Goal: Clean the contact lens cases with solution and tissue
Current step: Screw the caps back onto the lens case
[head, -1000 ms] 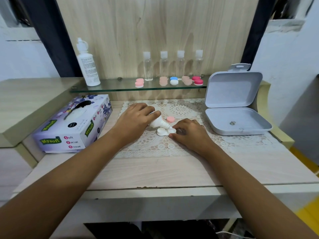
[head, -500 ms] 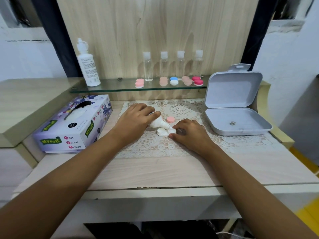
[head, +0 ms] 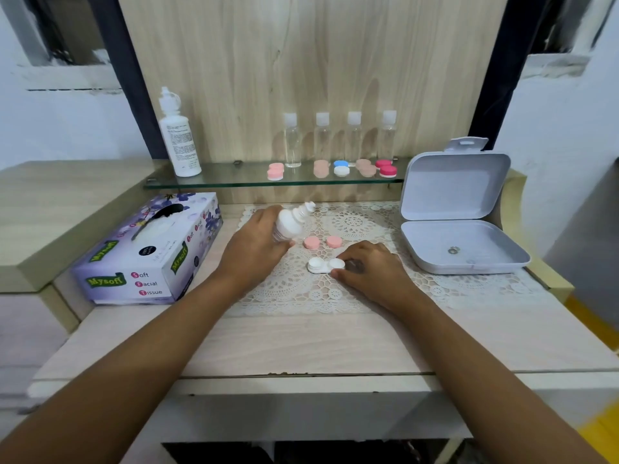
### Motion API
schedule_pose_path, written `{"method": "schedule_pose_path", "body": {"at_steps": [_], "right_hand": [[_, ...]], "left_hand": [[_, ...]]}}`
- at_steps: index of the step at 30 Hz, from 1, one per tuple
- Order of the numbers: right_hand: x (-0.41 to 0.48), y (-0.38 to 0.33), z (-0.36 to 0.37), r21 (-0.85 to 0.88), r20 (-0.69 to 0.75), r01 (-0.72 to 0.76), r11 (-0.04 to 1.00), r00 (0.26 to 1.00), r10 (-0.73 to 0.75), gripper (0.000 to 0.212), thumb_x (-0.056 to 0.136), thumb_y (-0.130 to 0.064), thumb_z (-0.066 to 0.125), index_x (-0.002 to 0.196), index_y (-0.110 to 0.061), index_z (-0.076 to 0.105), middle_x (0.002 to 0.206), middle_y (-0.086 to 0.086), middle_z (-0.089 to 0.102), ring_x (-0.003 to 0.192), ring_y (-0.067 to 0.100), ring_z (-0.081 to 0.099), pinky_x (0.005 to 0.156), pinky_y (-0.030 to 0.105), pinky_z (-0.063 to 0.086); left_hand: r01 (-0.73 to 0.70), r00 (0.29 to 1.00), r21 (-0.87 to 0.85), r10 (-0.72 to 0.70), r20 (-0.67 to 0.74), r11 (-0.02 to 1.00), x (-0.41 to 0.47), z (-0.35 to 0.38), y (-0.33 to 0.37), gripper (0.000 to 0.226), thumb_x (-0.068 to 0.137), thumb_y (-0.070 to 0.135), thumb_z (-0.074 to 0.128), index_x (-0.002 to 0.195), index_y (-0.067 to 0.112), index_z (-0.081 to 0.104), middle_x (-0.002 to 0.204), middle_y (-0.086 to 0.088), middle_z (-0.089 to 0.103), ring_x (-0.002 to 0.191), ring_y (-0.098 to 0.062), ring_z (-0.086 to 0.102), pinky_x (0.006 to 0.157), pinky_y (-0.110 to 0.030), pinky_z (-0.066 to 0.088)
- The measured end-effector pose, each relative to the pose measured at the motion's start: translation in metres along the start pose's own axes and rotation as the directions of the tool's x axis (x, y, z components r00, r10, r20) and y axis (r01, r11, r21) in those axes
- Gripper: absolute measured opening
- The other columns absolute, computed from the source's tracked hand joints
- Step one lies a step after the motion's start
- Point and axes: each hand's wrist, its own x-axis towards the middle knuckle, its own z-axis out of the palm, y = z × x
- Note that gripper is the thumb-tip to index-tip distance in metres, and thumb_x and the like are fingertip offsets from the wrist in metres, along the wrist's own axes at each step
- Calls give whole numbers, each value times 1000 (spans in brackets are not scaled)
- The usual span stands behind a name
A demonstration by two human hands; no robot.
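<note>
Left hand [head: 254, 249] grips the solution bottle [head: 289, 224]; right hand [head: 371, 272] pinches the white lens case [head: 321, 264], mid-frame.
Probably light, slippery plastic: hold its rim.

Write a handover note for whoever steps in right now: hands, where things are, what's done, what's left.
Left hand grips the solution bottle, nozzle tilted up.
Right hand pinches the open white case on the lace mat.
Two pink caps lie behind it.
Done: caps off. Solution in the wells: cannot tell.
Left: wipe with tissue from the tissue box, recap, then the shelf cases.
</note>
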Motion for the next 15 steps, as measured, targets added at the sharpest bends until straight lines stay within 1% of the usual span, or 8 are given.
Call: {"method": "schedule_pose_path", "body": {"at_steps": [2, 4, 7, 10, 15], "right_hand": [[0, 0, 0, 5, 1, 4, 1000, 1000, -4, 27, 83, -44, 61, 105, -30, 66, 110, -6, 59, 108, 18, 46, 94, 41, 39], [-1, 0, 0, 6, 3, 8, 1000, 1000, -8, 27, 83, -44, 61, 106, -30, 66, 109, -6, 59, 107, 18, 46, 94, 41, 39], [-1, 0, -1, 0, 2, 8, 1000, 1000, -8, 29, 83, -44, 61, 107, -29, 66, 110, -6, 59, 107, 18, 46, 94, 42, 39], [-1, 0, -1, -3, 2, 11, 1000, 1000, -11, 28, 83, -44, 61, 107, -29, 66, 108, -5, 59, 106, 19, 47, 93, 42, 40], [0, 0, -1, -7, 3, 10, 1000, 1000, -10, 28, 83, -44, 61, 107, -30, 66, 109, -5, 59, 107, 19, 47, 92, 42, 40]], "left_hand": [[144, 989, -151, -147, -13, 978, 3, -2, 2, 52, 80, 25, 71, 125, 16, 46, 118, -1, 57, 103, -19, 53, 81, -31, 42], [271, 958, -296, -285, -6, 916, 7, -3, 4, 51, 80, 24, 72, 123, 16, 46, 112, 3, 56, 99, -14, 53, 79, -28, 41], [393, 903, -420, -430, 7, 818, 10, -2, 4, 53, 79, 25, 73, 123, 14, 45, 107, 5, 53, 96, -14, 53, 79, -29, 43], [432, 877, -443, -481, 2, 786, 11, 0, 0, 53, 79, 25, 74, 120, 11, 44, 107, 3, 52, 95, -14, 52, 79, -29, 41], [435, 877, -423, -481, -2, 795, 11, 2, -2, 55, 78, 25, 75, 119, 10, 42, 109, 3, 52, 95, -14, 51, 78, -28, 39]]}}
